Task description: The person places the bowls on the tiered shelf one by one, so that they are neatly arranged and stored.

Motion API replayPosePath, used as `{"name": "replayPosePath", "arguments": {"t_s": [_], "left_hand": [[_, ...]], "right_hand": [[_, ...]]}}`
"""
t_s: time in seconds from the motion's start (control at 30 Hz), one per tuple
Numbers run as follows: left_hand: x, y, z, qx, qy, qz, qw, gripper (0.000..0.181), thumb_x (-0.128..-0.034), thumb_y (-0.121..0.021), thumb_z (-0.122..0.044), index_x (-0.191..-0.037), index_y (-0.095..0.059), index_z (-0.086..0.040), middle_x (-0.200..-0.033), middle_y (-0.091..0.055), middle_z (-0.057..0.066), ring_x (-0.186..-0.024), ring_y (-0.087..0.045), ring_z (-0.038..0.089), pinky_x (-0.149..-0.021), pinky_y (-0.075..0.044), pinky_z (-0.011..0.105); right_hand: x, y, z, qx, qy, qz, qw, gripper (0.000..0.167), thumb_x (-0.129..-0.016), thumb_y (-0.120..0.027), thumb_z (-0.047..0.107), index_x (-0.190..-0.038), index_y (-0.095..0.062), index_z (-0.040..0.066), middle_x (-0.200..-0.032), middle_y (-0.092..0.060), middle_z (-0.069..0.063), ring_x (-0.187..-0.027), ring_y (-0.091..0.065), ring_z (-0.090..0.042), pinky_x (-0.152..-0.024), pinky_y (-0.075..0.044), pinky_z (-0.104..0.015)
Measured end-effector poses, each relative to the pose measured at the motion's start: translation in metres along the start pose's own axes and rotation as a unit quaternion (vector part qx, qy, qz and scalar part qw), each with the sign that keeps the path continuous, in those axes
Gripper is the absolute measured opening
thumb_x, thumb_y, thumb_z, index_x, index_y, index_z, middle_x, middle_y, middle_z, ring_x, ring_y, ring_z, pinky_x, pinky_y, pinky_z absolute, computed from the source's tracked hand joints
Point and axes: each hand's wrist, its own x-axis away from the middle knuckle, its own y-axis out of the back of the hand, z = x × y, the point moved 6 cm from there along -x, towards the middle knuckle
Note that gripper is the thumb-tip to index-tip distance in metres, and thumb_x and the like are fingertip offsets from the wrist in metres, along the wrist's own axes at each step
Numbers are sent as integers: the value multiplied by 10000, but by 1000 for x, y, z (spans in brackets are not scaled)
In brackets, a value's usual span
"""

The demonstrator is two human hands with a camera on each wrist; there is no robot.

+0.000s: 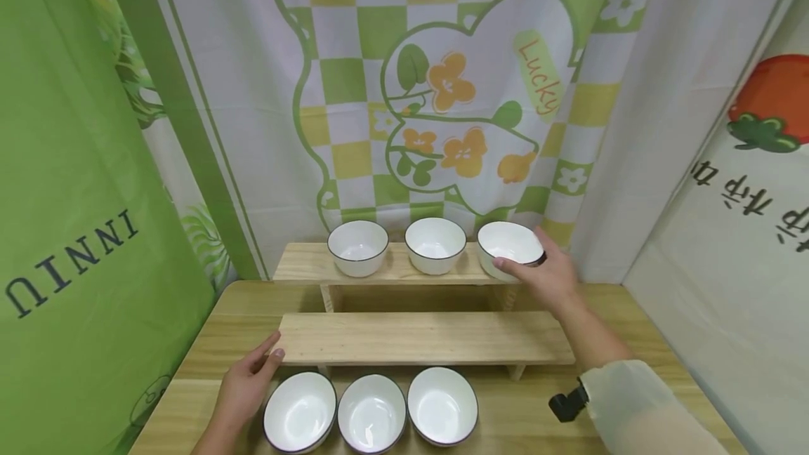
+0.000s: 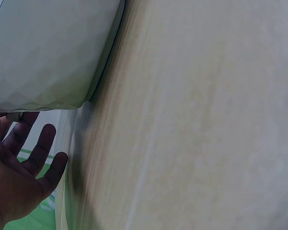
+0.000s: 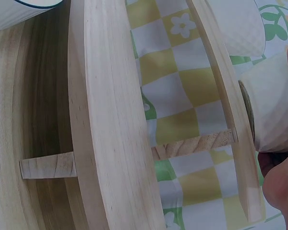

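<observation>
My right hand [image 1: 551, 278] grips a white bowl [image 1: 509, 243] with a dark rim at the right end of the upper wooden shelf [image 1: 395, 271]. The thumb is on its near side and the fingers are round the right side. In the right wrist view, that bowl [image 3: 277, 108] tilts at the shelf's edge, partly hidden by my right hand [image 3: 282, 187]. My left hand [image 1: 246, 386], fingers spread, is at the left end of the lower wooden shelf [image 1: 423, 339]. Beside it in the left wrist view is a bowl [image 2: 48, 55]; whether they touch I cannot tell.
Two more white bowls, a left one [image 1: 358, 250] and a middle one [image 1: 436, 247], stand on the upper shelf. Three bowls, including the nearest-left one [image 1: 300, 413], line the table [image 1: 537, 416] in front of the lower shelf. A patterned curtain [image 1: 354, 90] hangs behind.
</observation>
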Motion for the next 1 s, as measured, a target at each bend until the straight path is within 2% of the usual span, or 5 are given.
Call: {"name": "replayPosePath", "arguments": {"t_s": [0.2, 0.37, 0.73, 0.83, 1.0], "left_hand": [[-1, -2, -1, 8, -15, -25, 10000, 576, -1014, -602, -565, -1486, -589, -235, -1257, -713, 199, -1183, -655, 367, -1033, -484, 586], [-1, -2, 1, 71, 51, 18, 10000, 595, -1006, -602, -581, -1492, -581, -239, -1299, -689, 213, -1218, -637, 392, -1055, -462, 601], [1, 1, 4, 51, 165, -2, 9999, 608, -1006, -597, -583, -1506, -563, -240, -1329, -668, 229, -1252, -612, 412, -1074, -432, 625], [0, 0, 4, 87, 180, -12, 9998, 610, -999, -603, -593, -1502, -569, -249, -1338, -663, 228, -1253, -612, 406, -1080, -432, 614], [-1, -2, 4, 103, 165, -37, 9998, 605, -997, -607, -594, -1496, -576, -253, -1322, -674, 220, -1242, -621, 398, -1078, -440, 604]], "right_hand": [[-5, -2, -3, -48, -16, -49, 10000, 1228, -754, -881, 594, -1648, -231, 58, -1631, -332, -260, -1482, -322, -464, -1189, -280, -608], [-9, -4, -3, -24, 47, -86, 9999, 1237, -744, -891, 589, -1649, -231, 65, -1623, -343, -267, -1467, -342, -476, -1180, -289, -620], [-7, -11, -7, 132, 225, 196, 9995, 1325, -759, -890, 572, -1673, -55, 101, -1635, -279, -309, -1484, -278, -525, -1192, -249, -655], [-5, -8, -10, 14, 242, 154, 9996, 1319, -766, -897, 543, -1673, -51, 95, -1651, -259, -290, -1496, -275, -500, -1209, -243, -623], [0, -4, -11, -444, 332, 142, 9984, 1299, -793, -913, 443, -1667, -30, 67, -1644, -286, -278, -1474, -350, -466, -1207, -311, -542]]}}
